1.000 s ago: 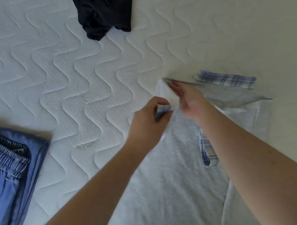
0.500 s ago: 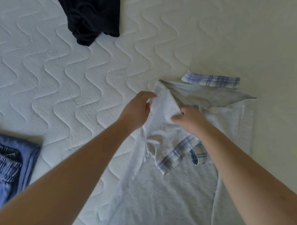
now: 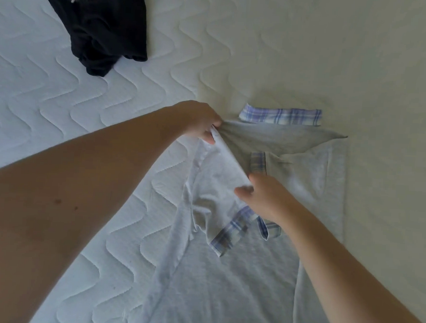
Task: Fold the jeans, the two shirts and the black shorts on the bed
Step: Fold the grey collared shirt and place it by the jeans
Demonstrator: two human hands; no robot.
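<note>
A light grey shirt (image 3: pixel 226 279) with blue plaid collar and sleeve trim lies on the white quilted bed (image 3: pixel 63 101), right of centre. My left hand (image 3: pixel 200 120) pinches the shirt's upper left shoulder corner, near the plaid collar (image 3: pixel 281 115). My right hand (image 3: pixel 264 197) grips the folded sleeve edge lower down, just above the plaid cuff (image 3: pixel 230 233). The fabric is stretched between both hands. The black shorts (image 3: pixel 103 27), with a white drawstring, lie crumpled at the top left. The jeans are out of view.
Bare quilted mattress stretches left of the shirt and between it and the shorts. A smoother cream stretch of the bed (image 3: pixel 358 57) fills the top right and right side.
My left hand moved up to the shirt's shoulder corner, my right hand slid down the sleeve fold, and the sleeve is folded over the body. The view shifted; the jeans left the frame.
</note>
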